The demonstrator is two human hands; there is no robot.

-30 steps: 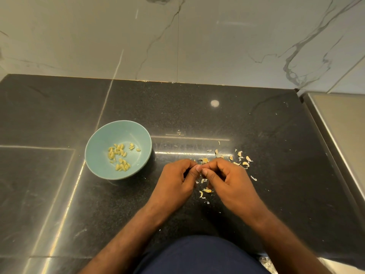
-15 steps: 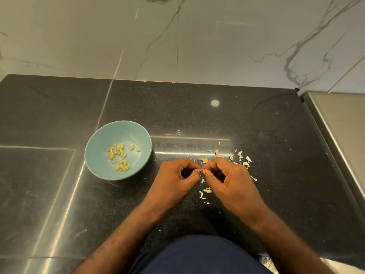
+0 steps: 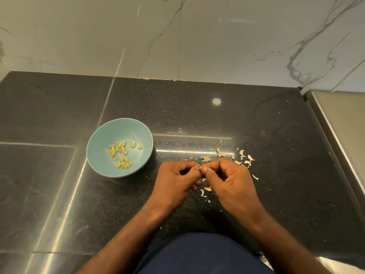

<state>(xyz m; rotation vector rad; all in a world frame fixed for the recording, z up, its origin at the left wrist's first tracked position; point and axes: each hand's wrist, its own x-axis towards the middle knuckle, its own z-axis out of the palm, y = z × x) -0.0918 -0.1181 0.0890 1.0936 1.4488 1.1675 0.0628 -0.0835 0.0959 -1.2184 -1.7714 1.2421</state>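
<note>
Black stone counter does all the work here, with nothing laid under the job. Being dark and shiny, it makes every pale scrap easy to spot and sweep up later, I'd guess.

The teal bowl sits to the left, near the hands but not touching them. That's close enough for a short reach and still out of the mess zone. The pile of yellow-green seeds sits in its bottom. I can't tell for sure if those are finished ones or the stock to work through.

Both hands are held low over the counter in front of the body, knuckles up and thumbs meeting in the middle. The left hand is curled and pinches one end of the seed. The right hand is curled too and pinches the other end with thumb and forefinger. To me it looks like a split-the-shell grip, with each hand pulling against the other.

The husks are scattered just behind and to the right of the hands, and a few more bits lie right under them. So the scraps just drop where they come off, well apart from the bowl.

The seed itself is only a tiny yellow tip showing between the thumbs, off the counter. Most of it is hidden.
</note>
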